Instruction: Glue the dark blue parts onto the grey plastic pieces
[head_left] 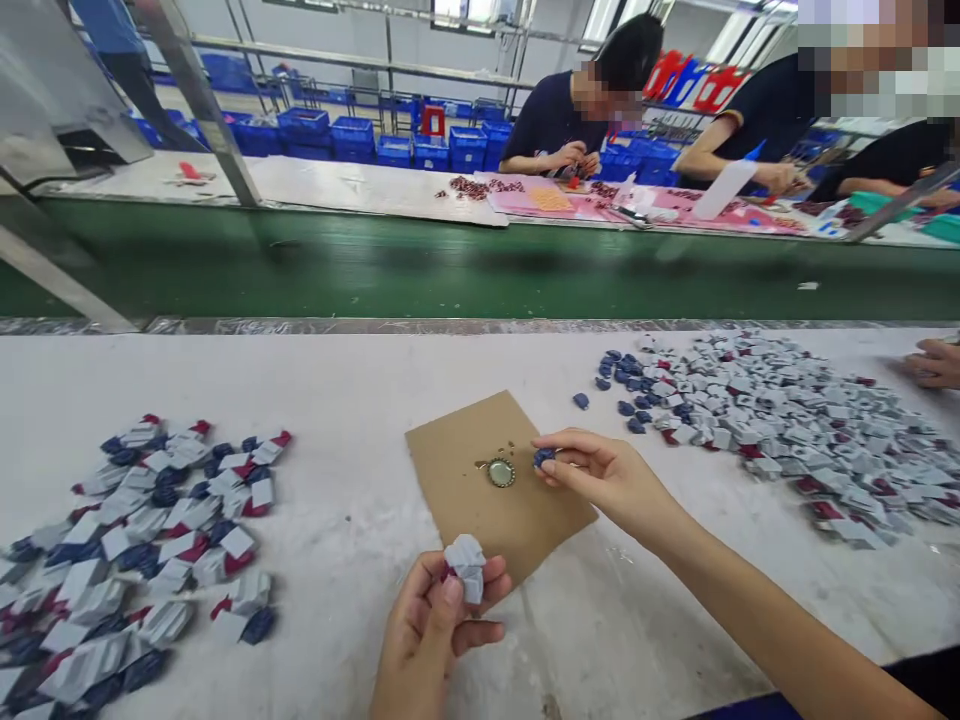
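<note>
My left hand (439, 625) grips a white and maroon piece (466, 565) between thumb and fingers, over the near edge of a brown cardboard sheet (457, 430). A small dark blue piece (544, 458) is pinched in the fingertips of my right hand (592, 465), above the sheet's right side. Between the hands, a small round metal cap (501, 472) with a crimped rim lies on the cardboard, with brown crumbs beside it. The exact kind of the coloured pieces cannot be made out.
To the left spreads a pile of white, maroon and blue pieces (142, 540). A larger heap of white and maroon pieces (757, 410) lies right, with loose blue pieces (630, 375) at its edge. Another person's hand (934, 362) is far right. Beyond the green conveyor (360, 265), people work.
</note>
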